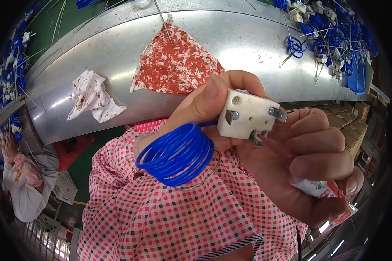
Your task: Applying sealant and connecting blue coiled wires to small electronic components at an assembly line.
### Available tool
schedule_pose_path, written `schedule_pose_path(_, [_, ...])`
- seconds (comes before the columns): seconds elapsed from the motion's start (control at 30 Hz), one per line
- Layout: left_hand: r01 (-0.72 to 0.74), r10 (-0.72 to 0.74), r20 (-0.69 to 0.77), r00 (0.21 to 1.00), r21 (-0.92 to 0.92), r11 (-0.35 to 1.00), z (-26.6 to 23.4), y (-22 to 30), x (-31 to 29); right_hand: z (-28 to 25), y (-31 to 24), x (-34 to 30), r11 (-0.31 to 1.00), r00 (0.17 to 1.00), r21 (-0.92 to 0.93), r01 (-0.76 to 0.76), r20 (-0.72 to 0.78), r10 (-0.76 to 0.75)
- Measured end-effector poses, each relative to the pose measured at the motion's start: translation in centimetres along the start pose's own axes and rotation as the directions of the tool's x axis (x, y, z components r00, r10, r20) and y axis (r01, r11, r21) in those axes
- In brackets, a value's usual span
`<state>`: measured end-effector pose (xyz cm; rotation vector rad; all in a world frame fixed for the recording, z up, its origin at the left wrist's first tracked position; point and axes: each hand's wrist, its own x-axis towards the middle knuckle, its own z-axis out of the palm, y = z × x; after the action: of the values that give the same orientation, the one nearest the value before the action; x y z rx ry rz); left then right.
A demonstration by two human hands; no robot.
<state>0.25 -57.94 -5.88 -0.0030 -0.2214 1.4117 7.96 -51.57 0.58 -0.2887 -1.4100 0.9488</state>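
**White terminal block held just left of the right hand**

The block is gripped by the left hand, with its metal terminals turned toward the viewer. Its blue coil is hung lower left, beside the left forearm. A red-and-white squeeze tube is clasped in the curled right hand, its long axis apparently slanted up-left toward the block. A pinkish pointed tip is seen near the lowest terminal; whether contact is made cannot be told. Beyond, a red-and-white cloth is spread on the metal desk.
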Motion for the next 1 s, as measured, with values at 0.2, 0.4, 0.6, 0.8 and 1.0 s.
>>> schedule_pose_path(0.2, [0.031, -0.015, -0.114, 0.993, 0.137, 0.99, 0.9, 0.6, 0.1, -0.7, -0.3, 0.0, 0.997, 0.991, 0.044, -0.068, 0.121, 0.063])
schedule_pose_path(0.4, [0.06, -0.017, -0.185, 0.983, 0.229, 0.972, 1.3, 0.6, -0.1, -0.5, -0.3, -0.2, 0.997, 0.99, 0.038, -0.067, 0.125, 0.062])
schedule_pose_path(0.6, [0.022, 0.012, -0.167, 0.986, 0.202, 0.979, 1.4, 0.2, 0.2, -0.9, -0.5, -0.2, 0.999, 0.989, 0.018, -0.03, 0.148, 0.027])
schedule_pose_path(0.8, [0.008, 0.004, -0.094, 0.996, 0.123, 0.992, 0.5, 0.3, 0.0, -1.0, -0.8, -0.5, 0.996, 0.982, -0.082, 0.02, 0.189, -0.004])
schedule_pose_path(1.0, [0.006, 0.021, -0.161, 0.987, 0.162, 0.987, 0.9, 0.2, 0.4, -0.9, -1.0, -1.0, 0.982, 0.973, -0.176, 0.071, 0.229, -0.029])
